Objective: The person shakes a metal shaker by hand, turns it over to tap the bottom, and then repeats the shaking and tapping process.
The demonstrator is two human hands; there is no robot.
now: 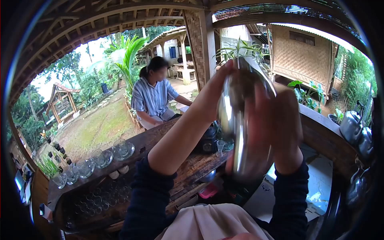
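Observation:
In front of my chest and head I hold up a shiny silver metal shaker (229, 106), upright and smeared by motion. My left hand (228, 72) is at its upper left side, the fingers partly hidden behind it. My right hand (280, 120) is closed around the right side, strongly blurred. Below the shaker, a small clear plastic cup (220, 147) stands on the dark wooden counter (188, 160).
Several glass cups (102, 158) line the ledge at left, above a dark tray (66, 206) of glasses. Across the counter sits a person in a striped shirt (154, 98). Metal kettles (351, 123) stand at right, near a white-topped box (320, 184).

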